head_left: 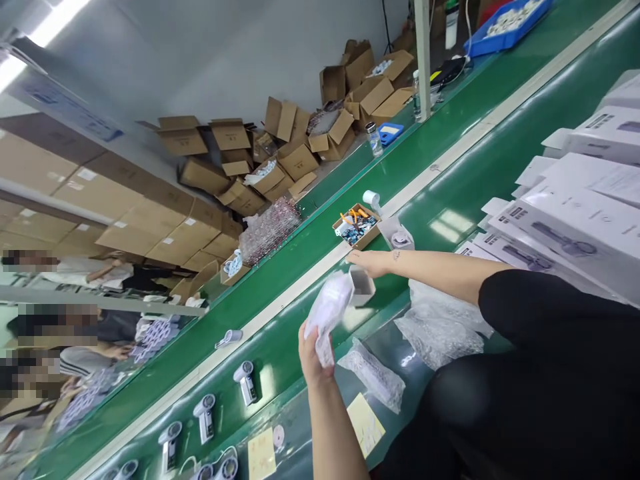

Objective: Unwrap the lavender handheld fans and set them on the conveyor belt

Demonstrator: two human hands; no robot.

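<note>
My left hand (311,357) is closed around a white device in a bubble-wrap bag (327,310) and holds it up over the green conveyor belt (280,280). My right hand (374,262) reaches in from the right in a black sleeve. Its fingers curl over a small open white box (362,287), which touches the end of the wrapped device. The fingertips of that hand are hidden behind the box.
Several white handheld devices (245,381) lie in a row on the belt, with paper slips (365,423) and bubble-wrap bags (437,330) close by. White product boxes (575,220) are stacked at the right. A small cardboard tray of parts (356,225), heaped cartons (295,143) and other workers (75,270) are beyond.
</note>
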